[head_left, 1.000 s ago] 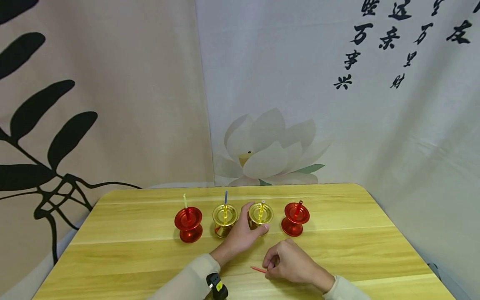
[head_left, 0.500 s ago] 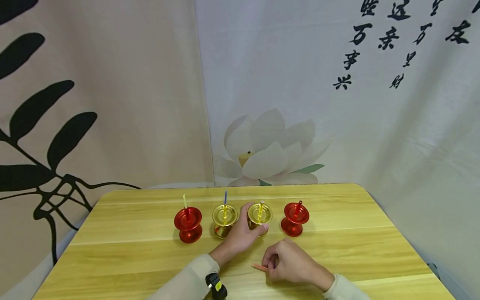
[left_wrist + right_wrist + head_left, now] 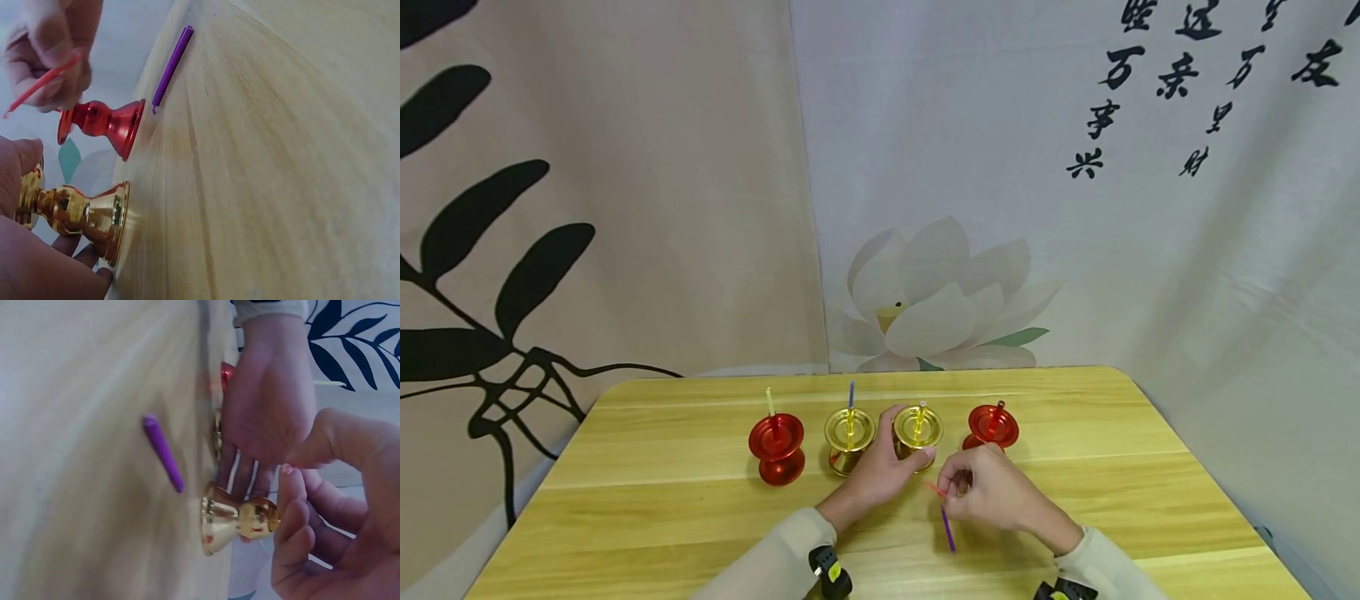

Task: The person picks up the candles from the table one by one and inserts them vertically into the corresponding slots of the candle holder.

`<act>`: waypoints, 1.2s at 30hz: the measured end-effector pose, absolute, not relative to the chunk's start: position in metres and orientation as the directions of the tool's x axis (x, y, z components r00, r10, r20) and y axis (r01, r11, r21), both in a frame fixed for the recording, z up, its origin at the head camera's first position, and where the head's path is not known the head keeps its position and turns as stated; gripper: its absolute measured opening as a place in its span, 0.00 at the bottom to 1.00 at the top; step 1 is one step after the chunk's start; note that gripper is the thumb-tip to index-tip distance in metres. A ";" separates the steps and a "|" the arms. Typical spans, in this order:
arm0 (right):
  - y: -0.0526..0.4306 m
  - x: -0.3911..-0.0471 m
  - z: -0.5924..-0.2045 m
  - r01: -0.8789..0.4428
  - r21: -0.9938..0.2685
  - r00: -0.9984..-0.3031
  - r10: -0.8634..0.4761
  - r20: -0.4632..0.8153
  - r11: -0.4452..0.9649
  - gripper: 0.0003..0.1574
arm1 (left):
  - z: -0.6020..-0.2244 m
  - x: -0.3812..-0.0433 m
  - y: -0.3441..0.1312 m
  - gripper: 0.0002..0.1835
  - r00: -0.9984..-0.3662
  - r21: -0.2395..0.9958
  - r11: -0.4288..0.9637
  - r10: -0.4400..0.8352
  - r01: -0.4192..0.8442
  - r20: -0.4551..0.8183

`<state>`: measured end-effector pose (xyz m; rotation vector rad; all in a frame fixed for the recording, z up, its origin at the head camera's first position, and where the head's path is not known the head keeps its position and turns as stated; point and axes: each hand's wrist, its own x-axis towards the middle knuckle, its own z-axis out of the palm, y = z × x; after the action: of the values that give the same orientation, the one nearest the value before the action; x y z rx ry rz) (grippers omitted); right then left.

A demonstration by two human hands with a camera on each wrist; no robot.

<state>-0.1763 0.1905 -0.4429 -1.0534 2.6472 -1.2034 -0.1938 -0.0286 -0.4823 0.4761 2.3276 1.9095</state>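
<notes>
My left hand is curled round the third candle holder from the left, a gold one that stands upright. Between thumb and fingertips, my right hand pinches a thin pinkish-red candle, raised over the table close to that gold holder. A purple candle lies on the wood below the right hand. Just behind the right hand, a red candle holder is partly covered in the head view. The left wrist view shows its flared red base beyond the gold one.
To the left in the same row stand a gold holder with a blue candle and a red holder with a pale yellow candle. The wooden table ends at a printed cloth backdrop.
My right hand has lifted the red candle off the table and brought it forward towards the gold holder. The purple candle has come into sight beneath. The left hand keeps its grip.
</notes>
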 end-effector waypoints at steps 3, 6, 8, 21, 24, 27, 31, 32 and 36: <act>0.189 -0.183 -0.438 -0.559 -0.682 -0.778 -0.582 0.236 0.471 0.15 | -0.483 -0.194 -0.029 0.43 -0.947 0.968 0.169 0.296 0.184 0.128; 0.187 -0.190 -0.434 -0.559 -0.681 -0.787 -0.561 0.256 0.473 0.13 | -0.483 -0.194 -0.029 0.42 -0.946 0.969 0.165 0.298 0.185 0.130; 0.185 -0.195 -0.431 -0.560 -0.685 -0.792 -0.546 0.274 0.467 0.12 | -0.484 -0.194 -0.029 0.41 -0.945 0.970 0.157 0.299 0.187 0.134; 0.170 -0.219 -0.418 -0.542 -0.722 -0.836 -0.366 0.409 0.431 0.09 | -0.486 -0.196 -0.029 0.41 -0.938 0.978 0.102 0.316 0.184 0.144; 0.167 -0.224 -0.415 -0.533 -0.737 -0.843 -0.335 0.421 0.416 0.09 | -0.486 -0.196 -0.030 0.41 -0.935 0.974 0.121 0.322 0.193 0.145; 0.166 -0.228 -0.414 -0.519 -0.757 -0.852 -0.309 0.423 0.396 0.08 | -0.485 -0.195 -0.031 0.42 -0.933 0.971 0.127 0.326 0.203 0.152; 0.164 -0.232 -0.411 -0.512 -0.766 -0.858 -0.282 0.429 0.389 0.07 | -0.484 -0.195 -0.031 0.42 -0.935 0.977 0.113 0.328 0.180 0.135; 0.163 -0.233 -0.410 -0.510 -0.766 -0.859 -0.276 0.431 0.390 0.06 | -0.483 -0.194 -0.031 0.42 -0.936 0.978 0.112 0.328 0.174 0.129; 0.161 -0.236 -0.408 -0.505 -0.767 -0.863 -0.257 0.435 0.395 0.05 | -0.484 -0.196 -0.031 0.43 -0.938 0.978 0.122 0.327 0.167 0.119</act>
<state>-0.2357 0.1611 -0.4083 -0.7877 2.8223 -1.7060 -0.1958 -0.0311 -0.4841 0.5000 2.2557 1.9398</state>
